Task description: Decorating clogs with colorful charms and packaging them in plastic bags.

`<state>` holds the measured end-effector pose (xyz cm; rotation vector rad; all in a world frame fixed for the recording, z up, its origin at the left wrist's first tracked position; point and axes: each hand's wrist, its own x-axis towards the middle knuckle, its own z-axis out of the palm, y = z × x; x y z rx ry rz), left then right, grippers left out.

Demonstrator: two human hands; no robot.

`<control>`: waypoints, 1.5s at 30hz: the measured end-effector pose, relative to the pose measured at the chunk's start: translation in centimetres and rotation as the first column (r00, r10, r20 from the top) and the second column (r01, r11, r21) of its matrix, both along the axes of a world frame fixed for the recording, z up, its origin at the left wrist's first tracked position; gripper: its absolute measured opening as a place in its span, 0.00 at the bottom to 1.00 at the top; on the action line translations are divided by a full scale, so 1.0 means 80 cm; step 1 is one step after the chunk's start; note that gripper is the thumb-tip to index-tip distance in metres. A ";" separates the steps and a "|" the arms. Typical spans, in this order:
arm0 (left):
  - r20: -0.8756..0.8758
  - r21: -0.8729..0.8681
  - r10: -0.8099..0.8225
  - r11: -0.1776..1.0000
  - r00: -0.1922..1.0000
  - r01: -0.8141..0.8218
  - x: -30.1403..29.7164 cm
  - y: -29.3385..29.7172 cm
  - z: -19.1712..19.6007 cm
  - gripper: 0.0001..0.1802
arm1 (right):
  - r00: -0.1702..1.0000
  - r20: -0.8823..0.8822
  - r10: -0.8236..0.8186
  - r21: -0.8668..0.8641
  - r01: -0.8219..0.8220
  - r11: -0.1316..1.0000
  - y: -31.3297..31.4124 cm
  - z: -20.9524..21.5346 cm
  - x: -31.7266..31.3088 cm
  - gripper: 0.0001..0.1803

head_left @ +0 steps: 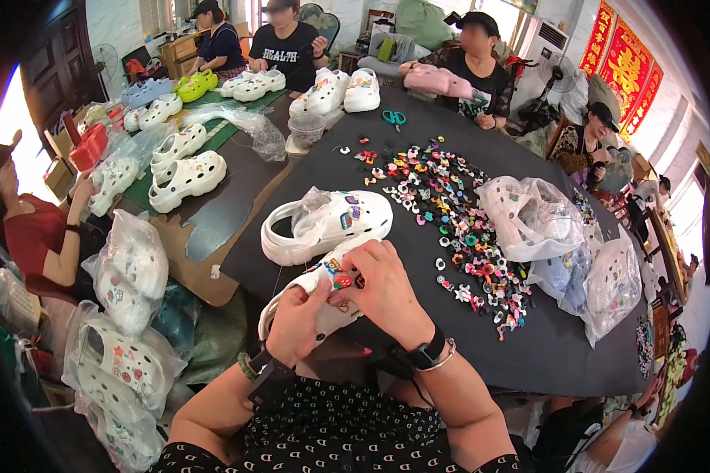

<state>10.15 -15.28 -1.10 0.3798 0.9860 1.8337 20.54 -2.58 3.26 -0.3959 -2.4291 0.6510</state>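
Presently noted: left hand (pixel 294 322) cupped under and around the near side of a white clog (pixel 323 293), fingers closed on its body, thumb lying across the top. Right hand (pixel 381 288) curled over the front of the same clog, fingertips pinched down beside a small red charm (pixel 342 281) on the upper; whether that charm is gripped or only pressed cannot be told. Clog held just above the near edge of the black table (pixel 560 347), tilted toward the wearer's chest, heel strap to the left. Second white clog (pixel 326 225) resting on the table just beyond the hands, bearing several coloured charms, with a crumpled clear bag touching its top. Loose charms (pixel 457 217) spread in a long band across the table to the right of that clog, many colours, well apart from the held clog. Clear bags (pixel 532 217) of goods lying at the right end of the band. Teal scissors (pixel 394 118) on the far part of the table. Bagged white clogs (pixel 130 272) stacked at the left, off the table. Further white clogs (pixel 187 177) on a green mat at the far left. Several other people seated around the table.
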 end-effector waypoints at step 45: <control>-0.928 -0.335 -0.178 0.781 0.326 -0.527 -0.123 0.130 0.043 0.37 | 0.958 0.279 -0.069 0.029 0.063 0.998 0.041 -0.016 0.043 0.27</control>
